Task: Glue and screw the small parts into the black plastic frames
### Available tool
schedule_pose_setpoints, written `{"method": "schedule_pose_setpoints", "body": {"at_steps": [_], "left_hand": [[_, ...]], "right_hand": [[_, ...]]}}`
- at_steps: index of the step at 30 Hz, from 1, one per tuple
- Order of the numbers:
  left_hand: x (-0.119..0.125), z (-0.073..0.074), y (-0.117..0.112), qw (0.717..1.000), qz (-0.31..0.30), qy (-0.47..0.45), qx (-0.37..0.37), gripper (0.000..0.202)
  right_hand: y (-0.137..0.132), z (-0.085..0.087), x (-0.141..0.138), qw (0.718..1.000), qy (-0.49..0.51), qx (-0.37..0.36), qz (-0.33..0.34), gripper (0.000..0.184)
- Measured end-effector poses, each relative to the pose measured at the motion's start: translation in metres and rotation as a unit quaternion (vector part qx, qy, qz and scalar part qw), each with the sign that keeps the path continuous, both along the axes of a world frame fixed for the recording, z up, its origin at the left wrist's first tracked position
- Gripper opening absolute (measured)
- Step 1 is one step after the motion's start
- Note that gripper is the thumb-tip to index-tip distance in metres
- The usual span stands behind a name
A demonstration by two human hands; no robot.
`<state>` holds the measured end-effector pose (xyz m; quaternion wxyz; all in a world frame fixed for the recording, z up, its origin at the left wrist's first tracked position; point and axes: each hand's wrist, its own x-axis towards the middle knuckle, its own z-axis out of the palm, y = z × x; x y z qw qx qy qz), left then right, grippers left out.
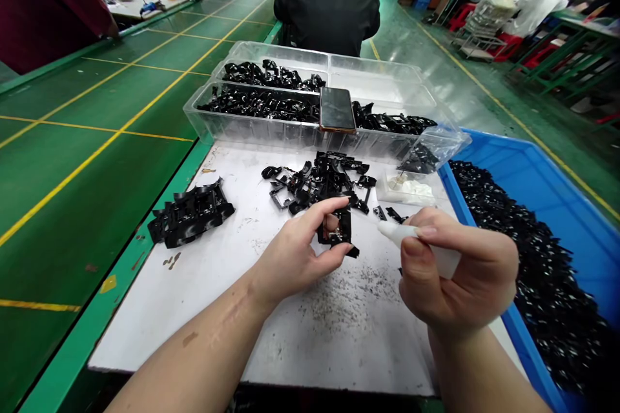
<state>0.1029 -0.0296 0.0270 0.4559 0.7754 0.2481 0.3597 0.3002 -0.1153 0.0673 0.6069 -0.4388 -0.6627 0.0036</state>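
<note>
My left hand (305,248) grips a small black plastic frame part (343,229) between thumb and fingers, over the middle of the white board (232,290). To its right, my right hand (455,271) is closed round a white bottle with a tapered nozzle (394,232). The nozzle points left toward the frame part, with a gap between them. Just beyond my left hand lies a loose pile of black plastic parts (329,177). A few small black pieces (387,213) rest near the nozzle.
A clear divided tray (261,129) with black parts stands behind the pile, a phone (336,108) across its edge. Stacked black parts (191,213) sit at left. A blue bin (518,155) full of black pieces stands right. A person (329,3) sits ahead.
</note>
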Motion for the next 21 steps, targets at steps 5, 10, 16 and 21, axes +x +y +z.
{"method": "schedule_pose_setpoints", "body": {"at_steps": [5, 10, 16, 21], "left_hand": [[0.0003, -0.0001, -0.0003, 1.000, 0.006, 0.002, 0.001, 0.063], [0.0003, 0.0000, -0.0009, 1.000, 0.007, 0.002, 0.002, 0.063], [0.0003, 0.0016, -0.0007, 1.000, 0.004, 0.004, 0.003, 0.062], [0.0003, 0.0017, -0.0007, 1.000, 0.008, 0.004, 0.009, 0.062]], "right_hand": [[0.0000, 0.0015, -0.0006, 1.000, -0.005, -0.009, -0.003, 0.037], [0.0000, 0.0010, -0.0011, 1.000, -0.002, -0.004, 0.000, 0.037], [-0.0008, -0.0002, 0.0008, 1.000, -0.010, -0.006, -0.003, 0.037], [-0.0018, -0.0017, 0.0030, 0.999, -0.029, -0.012, -0.021, 0.027]]}}
